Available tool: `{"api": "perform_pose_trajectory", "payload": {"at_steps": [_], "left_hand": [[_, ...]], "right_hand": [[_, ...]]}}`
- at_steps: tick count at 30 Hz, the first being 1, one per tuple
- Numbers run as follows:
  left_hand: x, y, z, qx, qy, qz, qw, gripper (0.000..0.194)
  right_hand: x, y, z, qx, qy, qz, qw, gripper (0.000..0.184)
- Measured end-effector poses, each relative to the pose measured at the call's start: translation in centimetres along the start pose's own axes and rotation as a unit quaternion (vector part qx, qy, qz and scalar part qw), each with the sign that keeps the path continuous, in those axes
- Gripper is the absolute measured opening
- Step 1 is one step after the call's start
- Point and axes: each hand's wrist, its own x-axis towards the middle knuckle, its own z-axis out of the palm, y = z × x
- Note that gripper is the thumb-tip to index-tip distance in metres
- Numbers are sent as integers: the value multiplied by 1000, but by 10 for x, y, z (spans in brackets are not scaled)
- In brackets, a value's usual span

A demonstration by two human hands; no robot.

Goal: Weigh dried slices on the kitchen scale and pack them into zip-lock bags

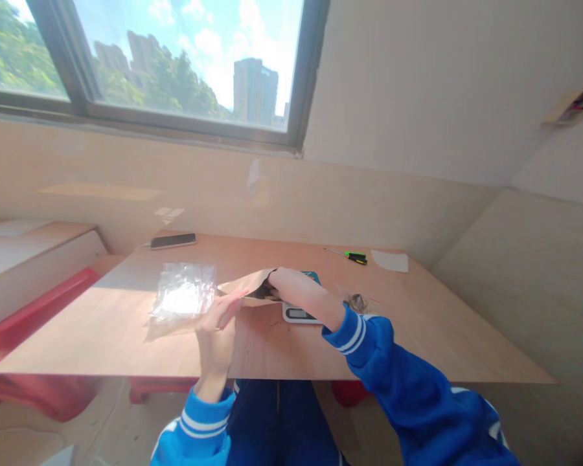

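Observation:
A brown paper bag (249,285) lies tilted on its side above the table, its mouth facing right with something dark inside. My left hand (222,314) grips the bag at its lower left side. My right hand (284,285) reaches into the bag's mouth; its fingers are hidden there. Under my right forearm sits a white digital scale (298,315) with a small display, partly covered. To the left of the bag is a stack of clear plastic zip bags (184,291). Just right of my right wrist lies a small brown crumpled clump (357,301).
A phone (173,241) lies at the table's back left. Toward the back right are a green and black screwdriver (355,257) and a white piece of paper (390,261). Dark crumbs dot the wooden table (291,356). Red stools (43,382) stand below and at left.

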Motion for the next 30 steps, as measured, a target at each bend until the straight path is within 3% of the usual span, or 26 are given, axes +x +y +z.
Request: {"api": "perform_pose_trajectory", "payload": {"at_steps": [6,11,17,23,27,30], "left_hand": [[6,4,0,33,36,-28,998,22],[15,6,-1,63,31,-27,997,26],[21,5,0,88,47,-17,995,29],[18,3,1,73,52,-25,996,28],[17,2,2,67,46,-26,996,27],[14,2,3,72,47,-19,996,26]], "right_hand": [[-30,9,-23,-21,102,5,995,25],[-56,33,-34,146,222,-9,964,21],[-72,76,-13,324,331,47,885,23],[-76,107,17,430,375,116,813,31],[-76,106,23,462,411,121,777,31],[-73,88,17,444,421,69,788,24]]}}
